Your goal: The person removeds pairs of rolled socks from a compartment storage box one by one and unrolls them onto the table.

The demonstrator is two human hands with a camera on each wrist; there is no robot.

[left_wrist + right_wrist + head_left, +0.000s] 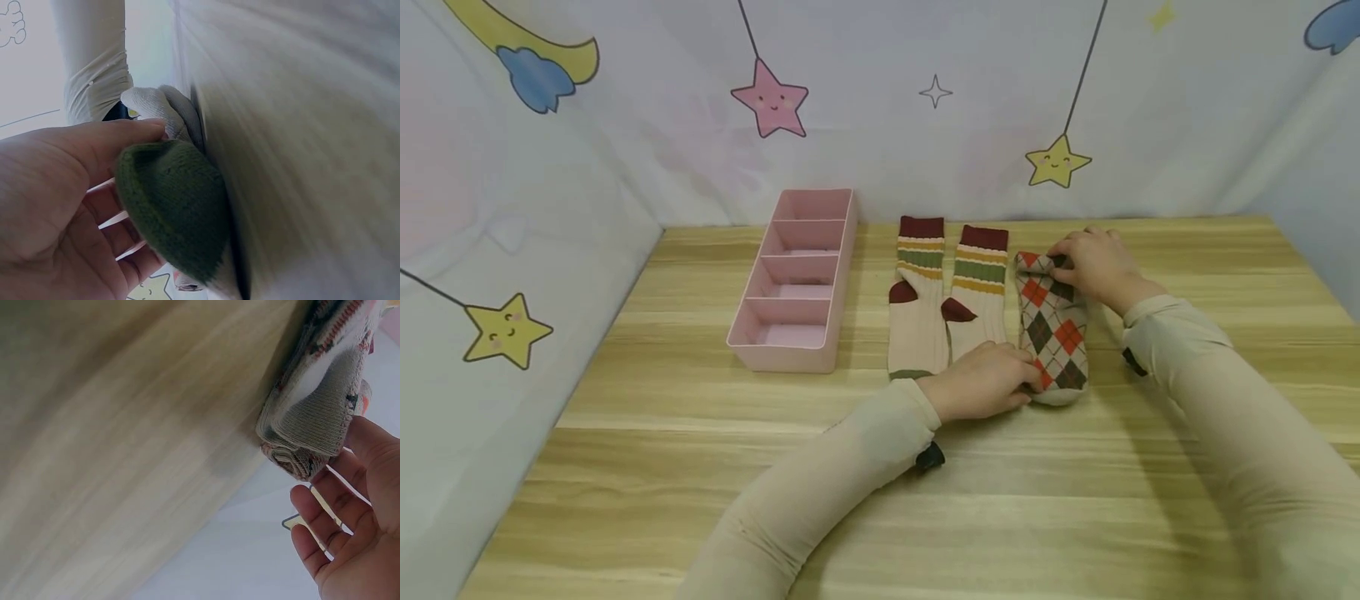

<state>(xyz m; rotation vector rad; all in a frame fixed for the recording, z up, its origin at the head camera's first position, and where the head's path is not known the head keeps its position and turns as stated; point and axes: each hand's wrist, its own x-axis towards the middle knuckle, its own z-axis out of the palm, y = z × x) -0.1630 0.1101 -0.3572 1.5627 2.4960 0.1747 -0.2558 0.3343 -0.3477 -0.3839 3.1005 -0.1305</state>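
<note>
A pair of argyle socks [1052,337], beige with red and dark diamonds, lies stacked on the table at the right of the row. Their top end is folded over in a small roll, and my right hand [1099,265] pinches it there between thumb and fingers. In the right wrist view the folded layers of the socks [319,412] show. My left hand [981,379] rests with extended fingers on their lower left edge, near the toe. Two cream striped socks, one on the left [917,333] and one in the middle [987,321], lie flat beside them. One green toe [175,206] partly hides the left fingers.
A pink box [835,333] with several compartments stands left of the socks. The wooden table [700,467] meets a curtain printed with stars [880,158] at the back. My left forearm [820,492] crosses the table front.
</note>
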